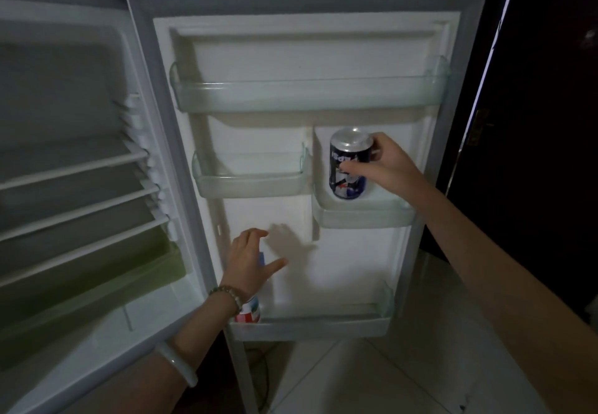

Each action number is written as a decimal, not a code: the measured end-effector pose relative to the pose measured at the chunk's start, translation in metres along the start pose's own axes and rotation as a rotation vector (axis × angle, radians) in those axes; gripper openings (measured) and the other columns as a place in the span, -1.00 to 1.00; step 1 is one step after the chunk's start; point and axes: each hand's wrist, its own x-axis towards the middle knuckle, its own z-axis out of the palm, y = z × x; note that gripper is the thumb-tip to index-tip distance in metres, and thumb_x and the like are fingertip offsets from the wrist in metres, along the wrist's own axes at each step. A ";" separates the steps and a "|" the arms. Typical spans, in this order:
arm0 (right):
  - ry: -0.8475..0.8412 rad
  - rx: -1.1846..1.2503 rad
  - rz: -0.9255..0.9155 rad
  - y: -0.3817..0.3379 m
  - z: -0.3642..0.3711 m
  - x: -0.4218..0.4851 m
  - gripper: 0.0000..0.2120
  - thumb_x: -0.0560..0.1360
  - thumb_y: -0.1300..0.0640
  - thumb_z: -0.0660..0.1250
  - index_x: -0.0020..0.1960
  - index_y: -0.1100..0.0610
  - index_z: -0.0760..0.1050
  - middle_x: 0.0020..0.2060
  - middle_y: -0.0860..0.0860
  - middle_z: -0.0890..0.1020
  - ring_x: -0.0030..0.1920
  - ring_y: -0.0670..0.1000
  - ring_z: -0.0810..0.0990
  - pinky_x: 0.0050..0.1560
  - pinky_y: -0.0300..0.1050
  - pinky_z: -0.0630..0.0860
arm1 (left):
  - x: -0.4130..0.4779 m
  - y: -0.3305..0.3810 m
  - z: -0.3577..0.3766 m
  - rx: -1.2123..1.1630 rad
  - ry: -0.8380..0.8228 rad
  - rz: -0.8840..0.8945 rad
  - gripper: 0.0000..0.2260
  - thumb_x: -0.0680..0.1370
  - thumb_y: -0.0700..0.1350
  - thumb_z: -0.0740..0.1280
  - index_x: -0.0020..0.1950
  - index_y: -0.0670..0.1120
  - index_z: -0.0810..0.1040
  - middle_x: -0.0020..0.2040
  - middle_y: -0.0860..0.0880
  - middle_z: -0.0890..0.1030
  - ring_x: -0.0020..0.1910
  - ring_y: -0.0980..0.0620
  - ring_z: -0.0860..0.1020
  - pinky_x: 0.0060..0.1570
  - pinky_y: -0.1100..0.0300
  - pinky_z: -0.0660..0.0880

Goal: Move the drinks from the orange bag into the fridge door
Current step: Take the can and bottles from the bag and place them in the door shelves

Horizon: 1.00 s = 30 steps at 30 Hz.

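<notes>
The fridge door point(291, 57) stands open in front of me. My right hand point(385, 164) grips a dark blue Pepsi can point(348, 167) from the right side. The can is upside down, its lower end inside the small middle-right door bin point(362, 216). A second can point(249, 311), red, white and blue, stands at the left end of the bottom door shelf point(323, 324), mostly hidden behind my left wrist. My left hand point(250, 258) hovers at that can's top with fingers and thumb spread apart. The orange bag is out of view.
A wide top door shelf point(307, 95) and a small middle-left bin point(252, 184) hold nothing. The fridge interior with wire shelves point(74, 200) lies to the left. A dark door point(534, 90) stands at the right, and pale floor tiles point(372, 381) lie below.
</notes>
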 end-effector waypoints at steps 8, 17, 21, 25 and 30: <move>-0.076 -0.085 0.050 0.024 0.025 0.004 -0.57 0.30 0.10 0.53 0.10 0.13 0.46 -0.05 -0.01 0.58 -0.04 -0.03 0.54 -0.24 -0.29 0.38 | -0.008 0.004 -0.003 0.030 -0.040 0.003 -0.41 0.36 0.08 0.47 0.27 -0.18 0.40 0.25 -0.14 0.43 0.24 -0.11 0.38 0.25 0.10 0.29; -0.085 -0.031 -0.005 0.029 0.029 0.000 -0.66 0.35 0.14 0.49 0.09 0.06 0.50 -0.08 -0.03 0.61 -0.04 -0.03 0.59 -0.06 -0.20 0.45 | -0.014 0.004 0.000 0.052 -0.088 0.012 -0.43 0.38 0.10 0.44 0.27 -0.14 0.40 0.25 -0.11 0.44 0.24 -0.09 0.39 0.27 0.07 0.31; -0.031 -0.139 -0.029 0.030 0.027 -0.010 -0.37 0.33 0.10 0.51 0.31 0.19 0.33 0.20 0.08 0.50 0.22 0.04 0.47 0.23 -0.05 0.39 | -0.014 0.005 0.001 0.073 -0.107 0.009 -0.40 0.40 0.13 0.41 0.31 -0.16 0.36 0.29 -0.13 0.42 0.27 -0.10 0.36 0.31 0.01 0.31; 0.121 -0.459 -0.239 0.023 0.025 -0.044 -0.27 0.39 0.06 0.44 0.43 0.20 0.16 0.38 0.16 0.33 0.38 0.11 0.24 0.38 0.02 0.23 | -0.012 0.007 -0.001 0.177 -0.116 0.069 -0.34 0.42 0.16 0.36 0.40 -0.12 0.27 0.40 -0.11 0.33 0.37 -0.08 0.28 0.39 0.03 0.19; -0.001 -0.566 -0.556 0.029 0.077 -0.104 -0.41 0.44 0.02 0.32 0.40 0.17 0.25 0.36 0.17 0.37 0.36 0.11 0.28 0.35 -0.03 0.25 | -0.024 0.000 -0.015 0.357 -0.067 0.195 -0.36 0.43 0.25 0.23 0.35 -0.15 0.37 0.34 -0.14 0.44 0.30 -0.14 0.42 0.27 -0.02 0.32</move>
